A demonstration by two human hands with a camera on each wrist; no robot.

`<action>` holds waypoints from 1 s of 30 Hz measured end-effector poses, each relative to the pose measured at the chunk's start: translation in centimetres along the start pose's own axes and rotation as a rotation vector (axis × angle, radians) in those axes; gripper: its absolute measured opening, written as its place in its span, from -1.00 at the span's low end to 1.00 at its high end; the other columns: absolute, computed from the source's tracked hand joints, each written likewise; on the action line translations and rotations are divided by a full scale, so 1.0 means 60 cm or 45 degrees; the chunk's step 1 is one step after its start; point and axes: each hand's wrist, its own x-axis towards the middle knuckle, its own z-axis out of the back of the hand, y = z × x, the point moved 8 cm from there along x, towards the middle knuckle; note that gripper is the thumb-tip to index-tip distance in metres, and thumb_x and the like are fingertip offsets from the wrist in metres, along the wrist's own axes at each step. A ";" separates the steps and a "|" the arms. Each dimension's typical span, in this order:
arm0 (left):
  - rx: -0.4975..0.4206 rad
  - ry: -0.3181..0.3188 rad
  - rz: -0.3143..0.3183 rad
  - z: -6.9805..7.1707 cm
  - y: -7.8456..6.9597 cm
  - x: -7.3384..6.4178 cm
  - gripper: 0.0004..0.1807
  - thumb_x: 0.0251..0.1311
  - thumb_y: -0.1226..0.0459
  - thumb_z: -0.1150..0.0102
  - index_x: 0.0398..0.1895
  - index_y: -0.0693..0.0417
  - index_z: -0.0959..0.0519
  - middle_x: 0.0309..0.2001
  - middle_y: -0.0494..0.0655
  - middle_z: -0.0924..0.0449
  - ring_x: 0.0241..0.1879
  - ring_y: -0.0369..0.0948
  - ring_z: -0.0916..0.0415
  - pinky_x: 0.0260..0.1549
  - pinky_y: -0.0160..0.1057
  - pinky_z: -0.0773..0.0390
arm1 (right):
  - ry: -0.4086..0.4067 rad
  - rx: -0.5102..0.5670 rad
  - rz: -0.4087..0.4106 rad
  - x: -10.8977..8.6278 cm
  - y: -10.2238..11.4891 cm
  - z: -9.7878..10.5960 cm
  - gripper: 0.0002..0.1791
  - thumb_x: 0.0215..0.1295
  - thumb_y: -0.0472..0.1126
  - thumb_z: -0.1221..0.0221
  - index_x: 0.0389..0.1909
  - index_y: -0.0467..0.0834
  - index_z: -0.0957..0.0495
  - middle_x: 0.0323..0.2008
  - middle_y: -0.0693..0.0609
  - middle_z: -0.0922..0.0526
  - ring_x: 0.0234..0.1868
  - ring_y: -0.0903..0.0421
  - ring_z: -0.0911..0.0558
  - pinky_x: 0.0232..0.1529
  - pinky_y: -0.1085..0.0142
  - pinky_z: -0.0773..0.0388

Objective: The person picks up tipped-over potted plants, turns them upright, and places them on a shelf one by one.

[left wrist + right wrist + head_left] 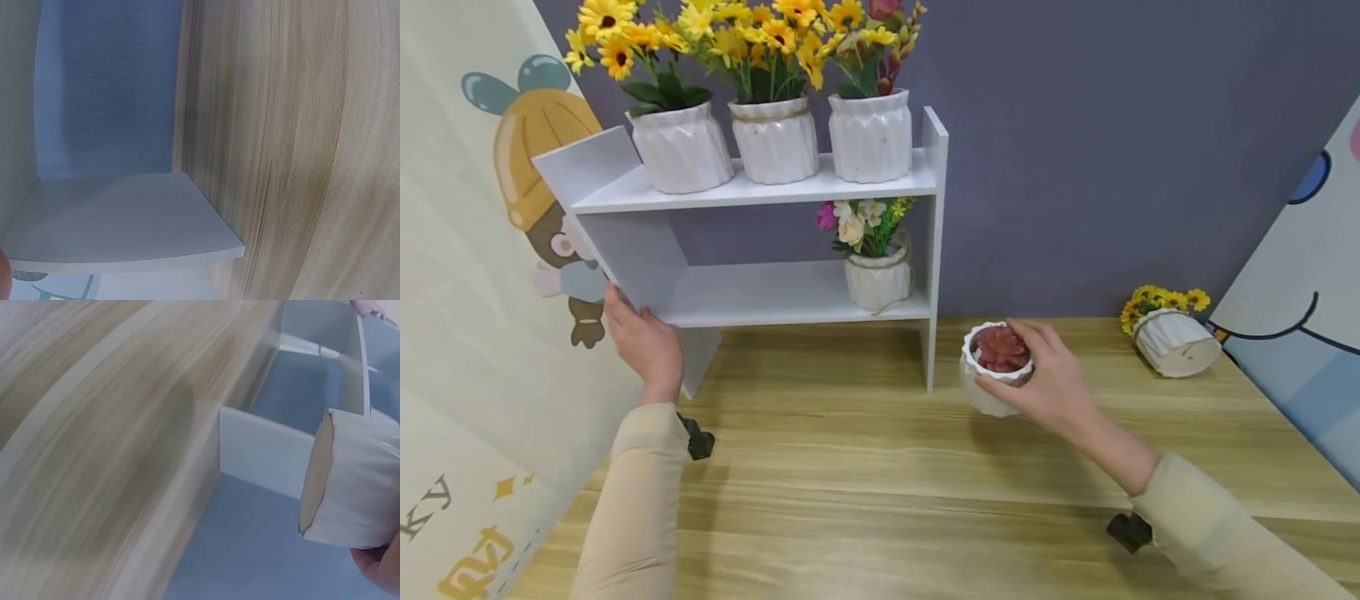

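Note:
My right hand (1051,379) holds a white ribbed flowerpot (987,398) with a dark red succulent (1002,348) in it, thumb and fingers on opposite sides of its rim. The pot's bare base (317,475) shows in the right wrist view, so it is off the table. My left hand (643,342) rests on the left side panel of a white two-tier shelf (752,292), its fingers fairly straight. On the lower tier, at the right end, stands a pot of mixed flowers (878,279).
Along the top tier stand a left sunflower pot (681,150), a middle yellow-flower pot (775,142) and a right pot with a reddish flower (871,137). A yellow-flowered pot (1176,342) lies tipped on its side at the right of the wooden table (820,500). A grey wall rises behind.

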 end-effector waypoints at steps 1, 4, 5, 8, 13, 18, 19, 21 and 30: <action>-0.001 0.000 0.006 0.000 0.000 -0.001 -0.48 0.31 0.33 0.25 0.33 -0.09 -0.05 0.25 0.10 -0.21 0.26 -0.03 -0.16 0.22 -0.05 -0.22 | 0.009 0.007 0.005 0.001 0.004 -0.002 -0.09 -0.29 0.10 -0.42 0.12 -0.28 -0.37 0.01 -0.21 -0.43 -0.07 -0.17 -0.49 -0.11 -0.12 -0.46; -0.007 -0.001 0.021 -0.001 0.001 -0.002 -0.48 0.31 0.34 0.24 0.34 -0.07 -0.05 0.26 0.10 -0.21 0.26 -0.02 -0.16 0.22 -0.05 -0.21 | 0.029 0.034 0.014 0.004 0.017 -0.008 -0.09 -0.30 0.10 -0.43 0.12 -0.27 -0.38 0.03 -0.19 -0.43 -0.05 -0.15 -0.49 -0.08 -0.09 -0.46; -0.009 -0.002 0.023 -0.001 0.001 -0.002 -0.47 0.30 0.34 0.24 0.34 -0.07 -0.05 0.26 0.10 -0.20 0.26 -0.02 -0.16 0.23 -0.05 -0.21 | 0.037 0.048 0.014 0.005 0.021 -0.010 -0.09 -0.30 0.10 -0.43 0.12 -0.27 -0.38 0.03 -0.19 -0.43 -0.04 -0.15 -0.49 -0.07 -0.09 -0.45; -0.004 -0.008 0.018 -0.001 0.001 -0.002 -0.47 0.30 0.34 0.24 0.34 -0.05 -0.05 0.27 0.12 -0.20 0.27 -0.01 -0.15 0.22 -0.04 -0.20 | 0.057 0.076 0.019 0.010 0.033 -0.018 -0.09 -0.30 0.11 -0.43 0.12 -0.27 -0.38 0.04 -0.17 -0.43 -0.01 -0.12 -0.49 -0.04 -0.05 -0.45; 0.010 -0.014 0.024 -0.002 0.005 -0.001 -0.47 0.31 0.32 0.24 0.35 -0.09 -0.04 0.27 0.12 -0.20 0.27 -0.01 -0.14 0.24 -0.06 -0.19 | 0.089 0.112 0.059 0.021 0.065 -0.030 -0.08 -0.30 0.13 -0.42 0.13 -0.26 -0.39 0.04 -0.13 -0.44 -0.01 -0.09 -0.49 -0.04 0.01 -0.49; 0.007 -0.005 0.043 -0.004 0.006 0.000 -0.47 0.31 0.31 0.24 0.35 -0.09 -0.04 0.27 0.12 -0.20 0.27 -0.01 -0.15 0.25 -0.08 -0.18 | 0.118 0.139 0.115 0.033 0.100 -0.041 -0.08 -0.29 0.17 -0.40 0.13 -0.22 -0.39 0.04 -0.10 -0.44 -0.01 -0.05 -0.50 -0.05 0.05 -0.50; 0.007 -0.005 0.046 -0.004 0.006 0.000 -0.47 0.31 0.31 0.24 0.35 -0.09 -0.04 0.27 0.12 -0.20 0.27 -0.01 -0.15 0.25 -0.08 -0.17 | 0.123 0.147 0.123 0.036 0.106 -0.043 -0.08 -0.29 0.17 -0.40 0.13 -0.22 -0.39 0.04 -0.09 -0.44 -0.01 -0.04 -0.50 -0.04 0.07 -0.50; 0.008 -0.005 0.053 -0.004 0.006 0.001 -0.47 0.31 0.31 0.24 0.34 -0.10 -0.04 0.27 0.11 -0.21 0.27 -0.01 -0.15 0.25 -0.09 -0.17 | 0.129 0.160 0.138 0.041 0.117 -0.048 -0.09 -0.28 0.18 -0.40 0.13 -0.21 -0.39 0.04 -0.08 -0.43 -0.01 -0.02 -0.50 -0.04 0.09 -0.50; 0.006 0.004 0.026 -0.003 0.002 -0.003 -0.49 0.33 0.31 0.29 0.34 -0.11 -0.03 0.25 0.10 -0.20 0.27 -0.03 -0.15 0.23 -0.08 -0.19 | 0.088 0.262 0.235 0.066 0.171 -0.066 -0.11 -0.29 0.18 -0.40 0.10 -0.21 -0.41 0.02 -0.06 -0.44 -0.04 0.05 -0.50 -0.02 0.18 -0.50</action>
